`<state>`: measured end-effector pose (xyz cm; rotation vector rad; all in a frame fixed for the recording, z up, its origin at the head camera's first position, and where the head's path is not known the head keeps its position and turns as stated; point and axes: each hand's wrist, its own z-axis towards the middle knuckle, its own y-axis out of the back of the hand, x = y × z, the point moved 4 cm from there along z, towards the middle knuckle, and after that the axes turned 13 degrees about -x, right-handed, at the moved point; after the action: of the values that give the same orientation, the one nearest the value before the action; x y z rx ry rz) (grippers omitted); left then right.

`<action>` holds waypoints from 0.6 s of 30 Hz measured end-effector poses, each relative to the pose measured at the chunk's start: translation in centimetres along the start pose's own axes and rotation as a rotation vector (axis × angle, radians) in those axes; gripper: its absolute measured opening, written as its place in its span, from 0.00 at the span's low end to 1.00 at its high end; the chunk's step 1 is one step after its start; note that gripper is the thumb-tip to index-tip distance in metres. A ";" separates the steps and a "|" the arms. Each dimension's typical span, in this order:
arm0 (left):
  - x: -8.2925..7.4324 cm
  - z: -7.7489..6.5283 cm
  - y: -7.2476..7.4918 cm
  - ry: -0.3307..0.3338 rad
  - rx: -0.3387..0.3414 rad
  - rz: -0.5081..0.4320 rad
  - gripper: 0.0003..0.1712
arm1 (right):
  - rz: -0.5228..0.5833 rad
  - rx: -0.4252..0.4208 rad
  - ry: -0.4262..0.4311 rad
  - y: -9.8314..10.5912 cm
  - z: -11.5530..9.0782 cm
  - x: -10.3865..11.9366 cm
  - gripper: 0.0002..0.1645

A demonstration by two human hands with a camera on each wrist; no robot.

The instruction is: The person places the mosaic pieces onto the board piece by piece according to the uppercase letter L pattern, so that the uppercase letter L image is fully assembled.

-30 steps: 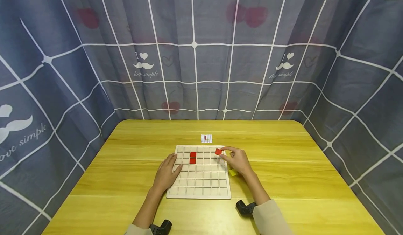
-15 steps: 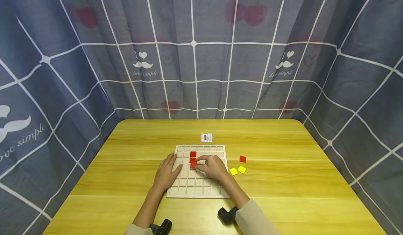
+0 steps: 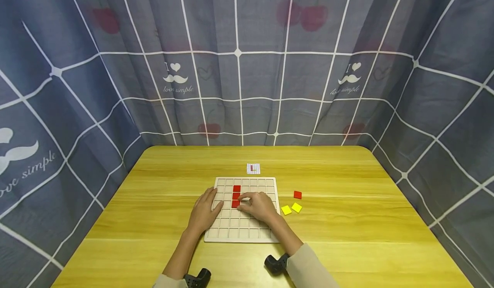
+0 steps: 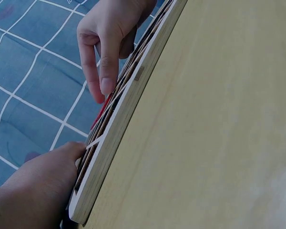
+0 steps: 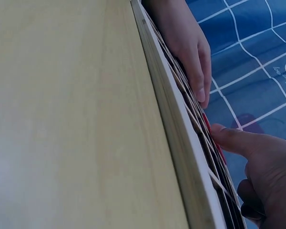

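Wood-grained bench [image 3: 170,172] bears gridded board [image 3: 244,225] inward of far edge, relaxed left hand [image 3: 204,210] apparently steadying it, right hand [image 3: 259,205] pinching red tile [image 3: 235,204], probably for alignment.

I faced a blue-grey, white-gridded curtain [image 3: 262,80] across the top and both sides of the frame, with white moustache prints [image 3: 175,80] at upper left and upper right. A yellow table [image 3: 347,219] lay before me, lower centre.
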<state>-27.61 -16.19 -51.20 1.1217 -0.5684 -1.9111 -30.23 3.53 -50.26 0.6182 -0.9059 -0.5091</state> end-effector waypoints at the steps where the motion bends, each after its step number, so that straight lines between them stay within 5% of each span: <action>1: 0.0 0.0 0.0 0.001 0.000 -0.001 0.33 | 0.010 -0.004 -0.005 0.1 0.0 -0.1 0.16; 8: 0.0 0.0 0.0 -0.004 -0.001 -0.007 0.33 | 0.106 -0.080 -0.056 2.6 -0.5 -2.3 0.12; 18: 0.0 0.1 0.0 0.001 0.008 -0.007 0.33 | 0.126 -0.206 -0.221 9.4 -1.9 -8.1 0.15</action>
<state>-27.66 -16.17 -51.20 1.1307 -0.5732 -1.9156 -31.50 15.99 -49.35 0.3191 -1.0779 -0.5556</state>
